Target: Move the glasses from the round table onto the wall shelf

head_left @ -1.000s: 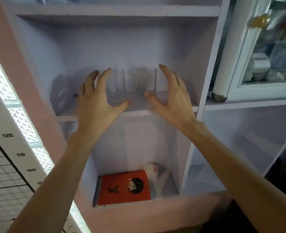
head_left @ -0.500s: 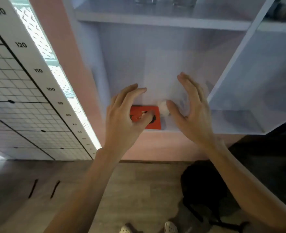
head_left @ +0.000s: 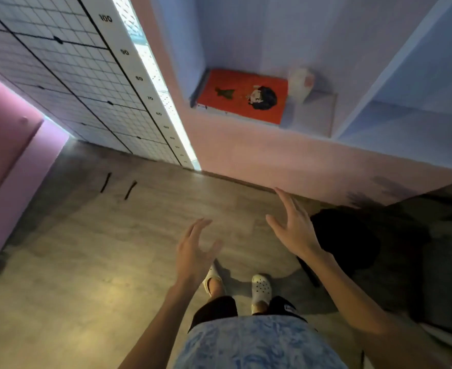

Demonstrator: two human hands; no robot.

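My left hand [head_left: 195, 251] hangs over the wooden floor with its fingers spread and nothing in it. My right hand [head_left: 294, 230] is a little higher and to the right, also open and empty. Only the bottom compartment of the pale blue wall shelf [head_left: 310, 123] shows at the top. No glasses and no round table are in view.
A red book [head_left: 240, 95] and a small white figure [head_left: 300, 82] lie in the shelf's bottom compartment. A height chart [head_left: 145, 83] runs down the wall at left. A dark stool or bag [head_left: 352, 235] stands on the floor at right. My feet in white clogs [head_left: 260, 286] are below.
My view has dropped from the shelf with two glasses on it down to the floor. Both hands have come away from the glasses and lowered, empty.
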